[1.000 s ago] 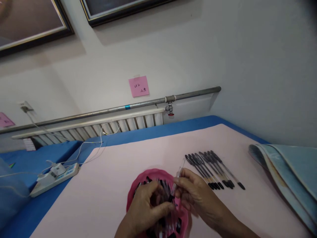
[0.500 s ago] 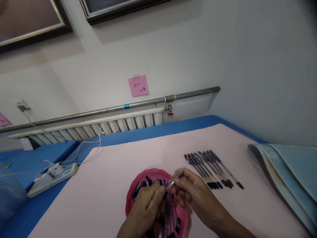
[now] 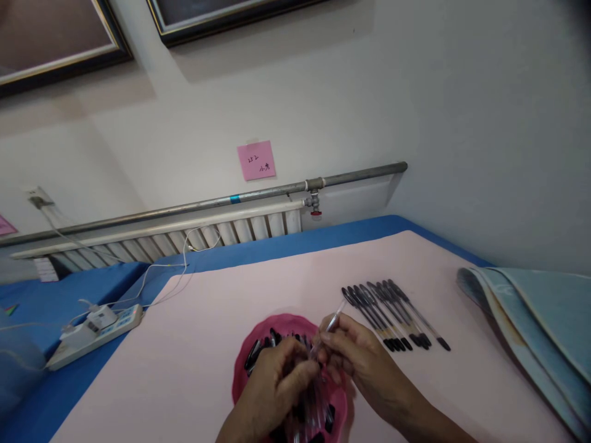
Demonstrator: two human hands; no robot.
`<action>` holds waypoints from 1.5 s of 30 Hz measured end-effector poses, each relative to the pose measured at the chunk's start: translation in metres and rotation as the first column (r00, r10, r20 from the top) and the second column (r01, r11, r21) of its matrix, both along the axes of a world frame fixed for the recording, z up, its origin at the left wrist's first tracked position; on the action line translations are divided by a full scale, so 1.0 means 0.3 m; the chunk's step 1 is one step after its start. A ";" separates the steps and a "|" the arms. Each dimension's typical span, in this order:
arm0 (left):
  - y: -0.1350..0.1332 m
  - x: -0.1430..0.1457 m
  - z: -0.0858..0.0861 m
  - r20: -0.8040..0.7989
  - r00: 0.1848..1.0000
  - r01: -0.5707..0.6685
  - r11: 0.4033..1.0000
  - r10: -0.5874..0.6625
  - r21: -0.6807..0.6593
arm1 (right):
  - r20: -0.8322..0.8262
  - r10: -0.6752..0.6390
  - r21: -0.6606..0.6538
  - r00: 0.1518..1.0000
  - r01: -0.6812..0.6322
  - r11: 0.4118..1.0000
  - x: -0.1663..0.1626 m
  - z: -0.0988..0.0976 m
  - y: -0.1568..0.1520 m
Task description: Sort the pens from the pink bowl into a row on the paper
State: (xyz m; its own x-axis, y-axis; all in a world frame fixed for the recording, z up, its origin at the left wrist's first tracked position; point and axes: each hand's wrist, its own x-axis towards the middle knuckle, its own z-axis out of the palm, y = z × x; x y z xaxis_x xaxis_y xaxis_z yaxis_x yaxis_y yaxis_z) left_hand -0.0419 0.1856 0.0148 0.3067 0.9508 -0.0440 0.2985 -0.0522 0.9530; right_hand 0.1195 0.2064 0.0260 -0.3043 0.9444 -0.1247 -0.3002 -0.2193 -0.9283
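Note:
My right hand (image 3: 353,351) pinches a clear plastic pen barrel (image 3: 333,321), which slants up and to the right over the bowl. At the barrel's lower end, the thumb and fingers of my left hand (image 3: 277,384) are closed; what lies between them is hidden. Below both hands stands a pink bowl (image 3: 237,375) with a wavy rim. It holds several clear tubes (image 3: 314,406) and black pen parts (image 3: 253,357), partly covered by my left hand. To the right, several black-capped pens (image 3: 388,317) lie side by side in a slanted row.
A pink sheet (image 3: 152,363) covers the blue table (image 3: 277,249). On the left lies a power strip (image 3: 132,320) with chargers and white cables. Folded light-blue sheets (image 3: 545,320) rest at the right edge. Behind are a radiator (image 3: 240,232) and a pipe (image 3: 360,174).
My left thumb and fingers have shifted slightly right and bent closer around the barrel's lower end. The barrel stands a little steeper in my right hand. The view has moved slightly.

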 end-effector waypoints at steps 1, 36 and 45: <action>0.002 0.000 -0.001 -0.015 1.000 -0.013 1.000 0.013 0.029 | 0.010 0.004 0.000 1.000 -0.004 1.000 -0.002 -0.005 0.000; 0.040 -0.094 -0.007 -0.262 0.960 -0.101 0.995 0.094 -0.016 | 0.954 -0.281 0.260 -0.100 -0.181 0.948 0.212 -0.062 0.133; 0.036 -0.087 -0.014 -0.208 0.974 -0.090 0.996 0.086 -0.011 | 0.974 -0.222 0.211 -0.044 -0.182 0.960 0.188 -0.062 0.128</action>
State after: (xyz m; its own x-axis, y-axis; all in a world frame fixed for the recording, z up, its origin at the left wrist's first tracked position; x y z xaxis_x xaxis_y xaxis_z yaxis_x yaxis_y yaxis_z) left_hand -0.0680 0.1964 0.0105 0.2038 0.9720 -0.1169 0.4916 0.0016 0.8708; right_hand 0.1759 0.2449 0.0072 -0.0356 0.9956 -0.0867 0.9650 0.0117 -0.2619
